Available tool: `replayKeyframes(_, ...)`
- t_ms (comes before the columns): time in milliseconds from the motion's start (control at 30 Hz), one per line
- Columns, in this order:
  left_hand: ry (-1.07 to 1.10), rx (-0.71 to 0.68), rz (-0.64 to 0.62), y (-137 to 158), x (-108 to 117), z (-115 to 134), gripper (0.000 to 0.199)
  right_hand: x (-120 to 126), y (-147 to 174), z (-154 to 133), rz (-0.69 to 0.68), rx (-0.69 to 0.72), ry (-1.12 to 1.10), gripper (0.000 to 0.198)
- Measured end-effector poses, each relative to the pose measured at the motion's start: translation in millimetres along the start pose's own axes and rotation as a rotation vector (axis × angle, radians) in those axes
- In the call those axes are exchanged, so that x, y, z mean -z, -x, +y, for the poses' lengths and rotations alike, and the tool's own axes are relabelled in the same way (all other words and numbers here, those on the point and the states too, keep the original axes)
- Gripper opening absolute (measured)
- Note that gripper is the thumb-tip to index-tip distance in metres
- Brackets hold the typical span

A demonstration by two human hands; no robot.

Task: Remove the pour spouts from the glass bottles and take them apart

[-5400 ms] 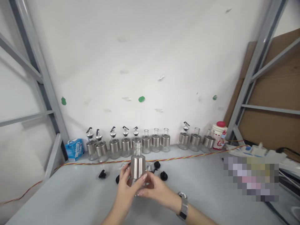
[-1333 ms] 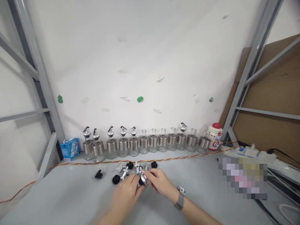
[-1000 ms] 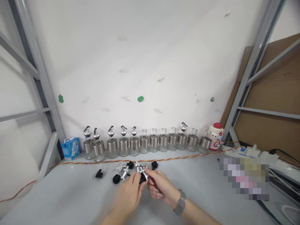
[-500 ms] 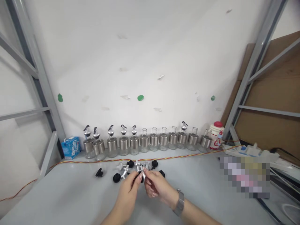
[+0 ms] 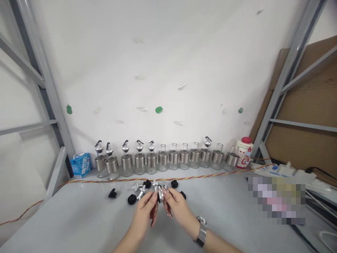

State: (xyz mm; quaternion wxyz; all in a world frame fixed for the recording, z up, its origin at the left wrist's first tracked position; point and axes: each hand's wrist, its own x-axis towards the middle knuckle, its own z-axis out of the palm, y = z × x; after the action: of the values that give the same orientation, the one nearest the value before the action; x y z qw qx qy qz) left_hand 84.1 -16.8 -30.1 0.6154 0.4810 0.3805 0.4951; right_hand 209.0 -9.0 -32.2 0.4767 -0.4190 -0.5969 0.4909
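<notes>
Between the fingertips of both hands is a silver-and-black bottle pourer (image 5: 160, 196), partly hidden by the fingers. My left hand (image 5: 144, 210) pinches its dark side from the left. My right hand (image 5: 177, 205), with a watch on the wrist, pinches the silver side from the right. Just beyond the hands lie loose parts: a black stopper (image 5: 132, 199), another black stopper (image 5: 174, 183) and a silver spout (image 5: 141, 192). A small black piece (image 5: 112, 193) rests farther left.
Glass bottles with steel bands (image 5: 163, 158) stand along the wall, several topped with pourers (image 5: 140, 145). A blue carton (image 5: 81, 165) is at left, a white jar with red lid (image 5: 244, 153) at right. A twisted cable (image 5: 205, 176) crosses the table; a power strip (image 5: 286, 171) lies right.
The pourer has been turned between my fingers, its silver rim now more edge-on. The fingers of my left hand have shifted lower and extended; the view moved slightly.
</notes>
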Motion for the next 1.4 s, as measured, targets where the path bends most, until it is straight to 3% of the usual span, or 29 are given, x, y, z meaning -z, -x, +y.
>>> replayKeyframes(133, 0.082, 0.037, 0.010, 3.7, -2.8, 2.5, 0.037, 1.8, 9.3, -4.6, 0.051, 0.145, 0.163, 0.036)
replayKeyframes(233, -0.052, 0.005, 0.063, 9.3, -5.6, 4.4, 0.037, 0.8, 10.1, -4.4, 0.028, 0.118, 0.105, 0.037)
replayKeyframes(367, -0.543, -0.183, 0.150, 15.6, -2.4, 7.0, 0.035, -3.8, 2.0, 0.4, -0.052, -0.093, -0.182, 0.046)
replayKeyframes(467, -0.952, -0.341, 0.145, 15.3, 5.1, 9.0, 0.028, -5.8, -1.3, 0.8, -0.088, -0.192, -0.331, 0.051)
replayKeyframes(567, -1.100, -0.388, 0.145, 12.3, 10.0, 9.4, 0.026, -5.8, 0.3, -1.2, -0.160, -0.278, -0.438, 0.054)
replayKeyframes(733, -0.874, -0.344, 0.155, 10.3, 6.2, 3.6, 0.029, -4.8, 0.7, 0.9, -0.218, -0.330, -0.442, 0.056)
replayKeyframes(933, -0.362, -0.099, 0.131, 3.6, 2.8, -8.1, 0.036, -4.8, -0.6, 3.4, -0.081, -0.229, -0.255, 0.053)
replayKeyframes(1067, -0.142, -0.009, 0.092, -2.5, 3.7, -8.7, 0.041, -6.1, 3.2, -0.7, -0.003, -0.188, -0.073, 0.051)
replayKeyframes(1233, -0.007, 0.054, 0.029, -6.6, 3.7, -3.3, 0.045, -5.5, 7.6, 0.0, 0.048, -0.024, 0.143, 0.042)
replayKeyframes(1400, 0.060, 0.234, -0.024, -1.7, 5.7, 10.5, 0.047, 8.8, 6.7, -5.0, 0.001, 0.276, 0.605, 0.036)
